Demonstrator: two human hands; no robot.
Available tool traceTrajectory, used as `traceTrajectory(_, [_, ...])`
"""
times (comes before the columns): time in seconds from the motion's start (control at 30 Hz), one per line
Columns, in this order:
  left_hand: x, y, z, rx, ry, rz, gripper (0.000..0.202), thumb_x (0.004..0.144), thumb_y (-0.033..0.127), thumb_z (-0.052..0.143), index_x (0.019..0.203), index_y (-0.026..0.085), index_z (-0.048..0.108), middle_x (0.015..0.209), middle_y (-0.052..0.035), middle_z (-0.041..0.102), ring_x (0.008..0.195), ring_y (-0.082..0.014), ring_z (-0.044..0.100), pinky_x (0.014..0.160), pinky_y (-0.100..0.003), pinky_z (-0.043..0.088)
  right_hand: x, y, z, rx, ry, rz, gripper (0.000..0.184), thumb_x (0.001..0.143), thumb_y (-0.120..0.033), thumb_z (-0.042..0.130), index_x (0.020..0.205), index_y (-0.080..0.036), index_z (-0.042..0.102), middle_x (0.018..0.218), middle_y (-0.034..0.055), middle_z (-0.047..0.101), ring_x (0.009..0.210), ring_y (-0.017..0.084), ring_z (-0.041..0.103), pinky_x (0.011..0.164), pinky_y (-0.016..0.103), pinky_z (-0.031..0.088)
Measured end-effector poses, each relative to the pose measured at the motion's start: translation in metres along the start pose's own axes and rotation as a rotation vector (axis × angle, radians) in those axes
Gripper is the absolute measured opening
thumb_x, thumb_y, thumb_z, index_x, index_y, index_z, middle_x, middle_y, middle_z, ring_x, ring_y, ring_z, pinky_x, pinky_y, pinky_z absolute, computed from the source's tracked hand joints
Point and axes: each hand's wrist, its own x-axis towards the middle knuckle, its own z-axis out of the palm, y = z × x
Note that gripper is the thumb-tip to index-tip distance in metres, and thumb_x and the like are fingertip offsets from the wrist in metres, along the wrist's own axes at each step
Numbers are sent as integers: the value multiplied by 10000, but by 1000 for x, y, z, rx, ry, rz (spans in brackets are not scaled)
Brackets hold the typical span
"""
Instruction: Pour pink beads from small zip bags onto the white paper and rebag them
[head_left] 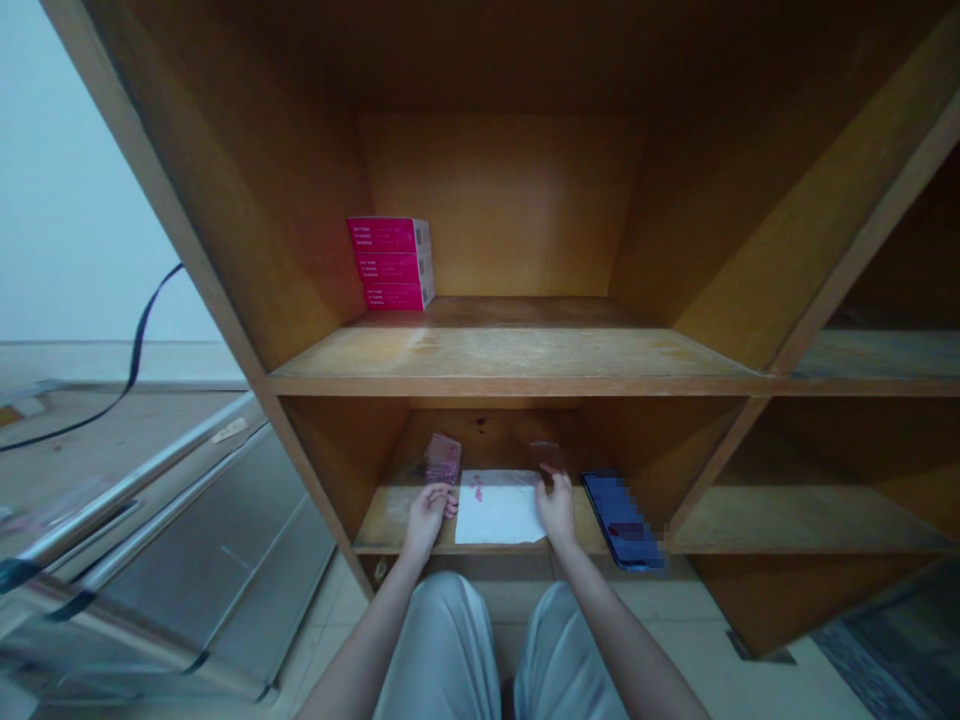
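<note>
My left hand (429, 518) rests on the lower wooden shelf (397, 520) and grips a small pink translucent packet (443, 460), which rises behind its fingers. My right hand (556, 508) has its fingers on a dark translucent piece of plastic (546, 455), which looks pinched upright. Between the hands lies a white sheet of paper (499, 510) with a small pink mark near its far edge. Neither hand covers its middle. To the right of my right hand, a dark smartphone (621, 518) lies with its screen blurred out and one end over the shelf's front edge.
A stack of 3 magenta boxes (390, 264) stands on the upper shelf (510, 358), directly above. Wooden side panels enclose both compartments. Further shelves continue on the right. A metal-framed panel (150, 530) leans at the left, with a black cable (127, 365) behind it. My pale trousers show below.
</note>
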Motion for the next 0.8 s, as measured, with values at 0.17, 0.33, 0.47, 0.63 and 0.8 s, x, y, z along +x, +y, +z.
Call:
traceTrajectory(0.17, [12, 16, 1, 254, 73, 195, 166, 708, 255, 477, 816, 156, 556, 723, -58, 618, 691, -173, 576, 654, -288, 437, 0, 0, -1, 34, 10, -2, 274, 714, -182, 409, 941, -140, 558, 976, 118, 557, 955, 208, 495, 872, 354, 364])
traceTrajectory(0.33, [39, 49, -4, 851, 114, 372, 273, 686, 151, 456, 912, 206, 599, 972, -62, 621, 958, -225, 520, 884, -382, 323, -1, 4, 1, 40, 27, 1, 269, 709, -177, 412, 931, -140, 560, 959, 112, 561, 944, 207, 495, 865, 359, 367])
traceTrajectory(0.47, [58, 57, -9, 1164, -94, 341, 286, 706, 210, 490, 969, 242, 599, 1060, -61, 605, 1014, -242, 496, 953, -436, 203, -2, 3, 0, 51, 28, 8, 271, 715, -179, 412, 936, -143, 563, 966, 112, 560, 948, 210, 496, 865, 360, 367])
traceTrajectory(0.63, [73, 49, -14, 1282, -224, 273, 303, 743, 269, 480, 1026, 262, 589, 1059, -90, 616, 1005, -257, 520, 980, -489, 65, -2, 1, -1, 62, 22, 12, 268, 721, -180, 411, 937, -146, 566, 977, 115, 556, 961, 211, 495, 873, 357, 365])
traceTrajectory(0.8, [81, 49, -14, 1209, -249, 191, 205, 727, 297, 501, 794, 215, 677, 865, -119, 672, 877, -272, 578, 971, -491, 97, -2, 0, -1, 61, 19, 33, 270, 722, -189, 411, 938, -141, 566, 977, 124, 553, 957, 221, 501, 855, 366, 376])
